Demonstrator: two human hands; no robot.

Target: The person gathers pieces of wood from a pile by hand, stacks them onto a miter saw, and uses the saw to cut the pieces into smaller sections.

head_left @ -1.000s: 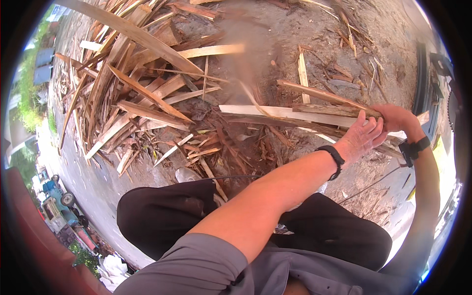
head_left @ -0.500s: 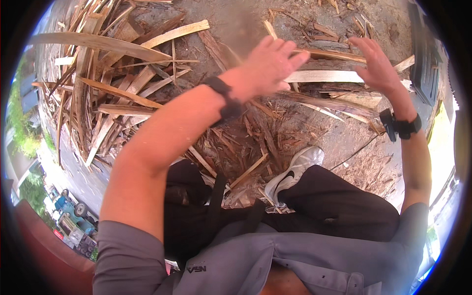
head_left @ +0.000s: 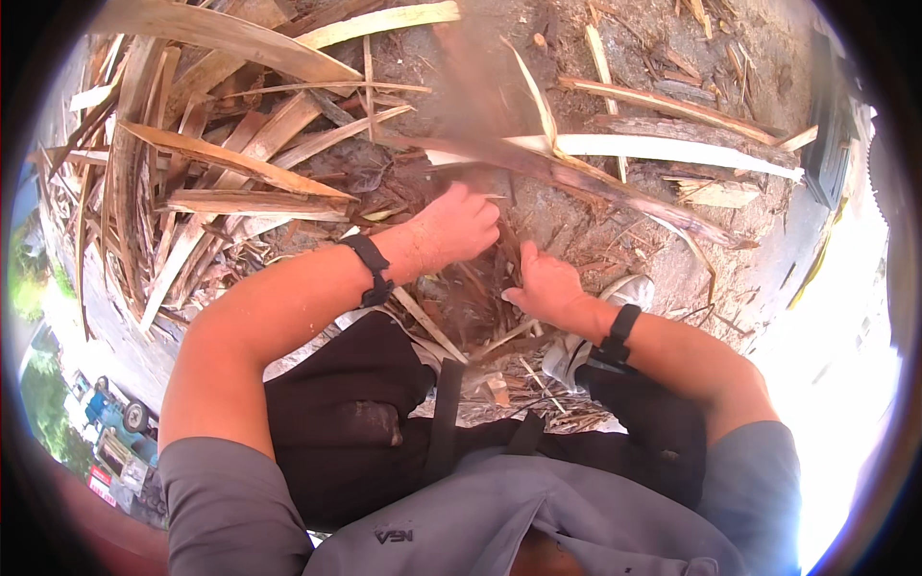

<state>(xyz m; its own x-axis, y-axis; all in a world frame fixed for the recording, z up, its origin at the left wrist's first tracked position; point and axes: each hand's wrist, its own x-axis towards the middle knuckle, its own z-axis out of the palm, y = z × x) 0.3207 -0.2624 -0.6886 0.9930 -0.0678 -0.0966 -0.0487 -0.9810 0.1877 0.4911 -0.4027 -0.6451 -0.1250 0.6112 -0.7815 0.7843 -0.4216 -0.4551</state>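
My left hand (head_left: 453,228) is low over the littered ground in front of me, its fingers curled closed. What it holds, if anything, is hidden; a thin sliver shows by its knuckles. Close to its right and a little nearer to me is my right hand (head_left: 552,286), with thumb and forefinger apart and nothing visible between them. Brown bark scraps (head_left: 471,298) lie beneath both hands. Just beyond them, a long dark wood strip (head_left: 615,187) slants across a pale wood strip (head_left: 672,149).
A tangled heap of split wood (head_left: 206,173) fills the left side. Another strip (head_left: 672,99) lies farther off at the right, near a dark ridged plastic object (head_left: 828,125). My shoe (head_left: 629,290) is behind my right hand. A parked vehicle (head_left: 120,408) shows at the far left.
Both hands have come down and toward me from over the wood strips, and they are now close together. The left fingers have curled closed. The view has shifted, too.
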